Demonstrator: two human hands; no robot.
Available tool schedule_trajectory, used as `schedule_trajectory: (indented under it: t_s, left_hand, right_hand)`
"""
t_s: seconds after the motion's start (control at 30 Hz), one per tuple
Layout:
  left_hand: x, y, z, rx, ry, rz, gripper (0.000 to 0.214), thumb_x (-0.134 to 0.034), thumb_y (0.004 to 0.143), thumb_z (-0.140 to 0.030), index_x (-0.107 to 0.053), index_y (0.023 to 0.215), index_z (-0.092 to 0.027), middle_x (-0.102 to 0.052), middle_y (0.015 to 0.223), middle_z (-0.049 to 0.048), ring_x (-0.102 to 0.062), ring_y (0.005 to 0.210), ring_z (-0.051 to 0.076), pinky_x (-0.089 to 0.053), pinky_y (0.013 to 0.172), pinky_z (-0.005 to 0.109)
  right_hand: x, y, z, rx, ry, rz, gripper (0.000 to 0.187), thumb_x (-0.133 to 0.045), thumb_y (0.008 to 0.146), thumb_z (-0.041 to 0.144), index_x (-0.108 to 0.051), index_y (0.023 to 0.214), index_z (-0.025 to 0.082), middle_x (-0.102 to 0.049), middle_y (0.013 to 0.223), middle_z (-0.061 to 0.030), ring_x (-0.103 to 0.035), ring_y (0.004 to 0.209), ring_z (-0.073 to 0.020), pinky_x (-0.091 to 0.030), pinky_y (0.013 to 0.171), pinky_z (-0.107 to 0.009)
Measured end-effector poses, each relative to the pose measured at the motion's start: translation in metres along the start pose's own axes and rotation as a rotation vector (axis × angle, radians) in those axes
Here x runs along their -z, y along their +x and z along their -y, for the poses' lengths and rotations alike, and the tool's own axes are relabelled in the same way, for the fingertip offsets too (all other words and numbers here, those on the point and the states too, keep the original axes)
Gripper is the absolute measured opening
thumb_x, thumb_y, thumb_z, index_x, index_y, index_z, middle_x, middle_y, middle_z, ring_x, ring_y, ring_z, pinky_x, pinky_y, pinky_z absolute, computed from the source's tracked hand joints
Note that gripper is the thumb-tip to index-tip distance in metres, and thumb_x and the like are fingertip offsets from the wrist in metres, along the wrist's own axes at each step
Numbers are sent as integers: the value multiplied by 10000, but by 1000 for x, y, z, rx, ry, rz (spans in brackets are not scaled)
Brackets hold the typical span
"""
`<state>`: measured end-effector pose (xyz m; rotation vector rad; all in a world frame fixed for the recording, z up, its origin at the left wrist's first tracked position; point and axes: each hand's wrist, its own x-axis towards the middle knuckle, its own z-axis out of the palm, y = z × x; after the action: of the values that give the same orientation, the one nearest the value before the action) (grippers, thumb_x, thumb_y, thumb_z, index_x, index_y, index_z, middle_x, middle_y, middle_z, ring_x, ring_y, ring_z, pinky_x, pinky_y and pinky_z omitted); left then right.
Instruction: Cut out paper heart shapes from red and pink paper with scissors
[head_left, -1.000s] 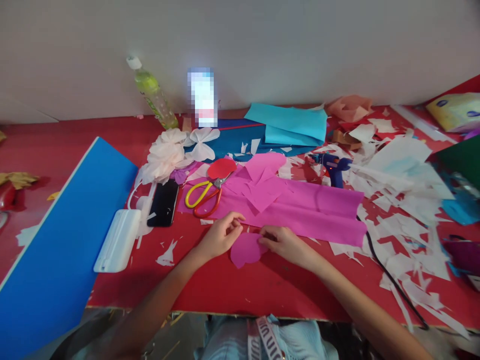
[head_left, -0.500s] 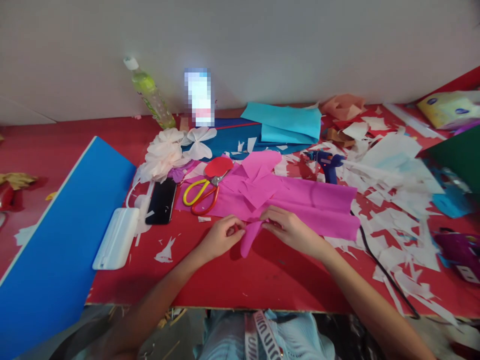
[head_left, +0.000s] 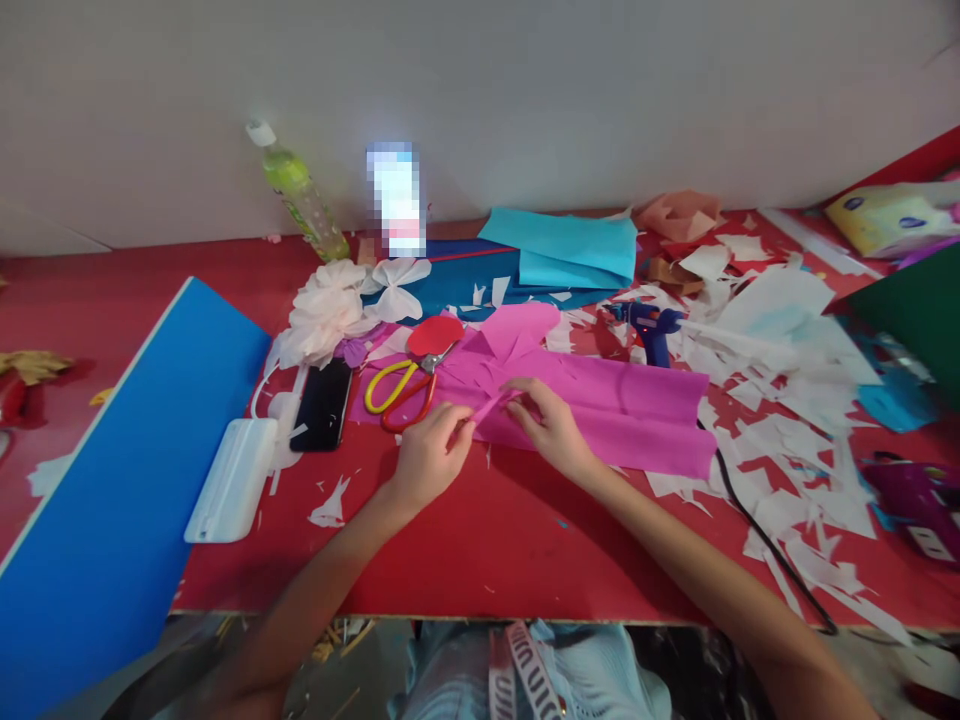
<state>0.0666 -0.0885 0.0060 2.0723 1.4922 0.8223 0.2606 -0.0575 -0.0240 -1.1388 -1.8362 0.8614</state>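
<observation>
Between my two hands a small piece of pink crepe paper (head_left: pixel 489 408) is stretched, pinched at both ends. My left hand (head_left: pixel 433 455) has its fingers closed on the near left end. On the far right end, my right hand (head_left: pixel 551 425) grips with thumb and forefinger. Behind them lies a larger pink paper sheet (head_left: pixel 637 415) with cut pink pieces (head_left: pixel 517 330) on top. Scissors (head_left: pixel 401 393) with one yellow and one red handle rest just beyond my left hand, next to a red round piece (head_left: pixel 435 336).
Left are a black phone (head_left: pixel 322 405), a white power bank (head_left: pixel 231 480), a blue board (head_left: pixel 127 480) and pale paper flowers (head_left: pixel 322 310). A green-labelled bottle (head_left: pixel 296 190) leans on the wall. A blue glue gun (head_left: pixel 649 325) and white paper scraps (head_left: pixel 787 440) lie right, with a black cord (head_left: pixel 757 535).
Both hands have moved up and slightly left, away from the table's front edge. The small pink piece, which hung down between the fingers, is now drawn into a narrow strip.
</observation>
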Motion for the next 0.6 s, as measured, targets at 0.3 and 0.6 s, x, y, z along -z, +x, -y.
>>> schedule_trajectory:
  t_s: [0.3,0.6]
  left_hand:
    - [-27,-13,4,-200,279,144,230,-410,924,-266,-601,1009,-169,-668,911,69,-634,811,175,-484,695,273]
    - [-13,17,44,-263,464,77,286,-402,909,-193,-591,1118,-145,-609,1161,138,-543,1101,265,-428,928,430]
  right_hand:
    - [12,-29,-20,180,-704,188,354,-423,915,233,-487,1252,143,-559,1202,-186,-518,1104,-305,-438,917,-469]
    - [32,-29,-25,164,-779,296,465,-439,927,321,-426,1372,186,-431,1420,-155,-337,1330,-299,-346,1034,-488]
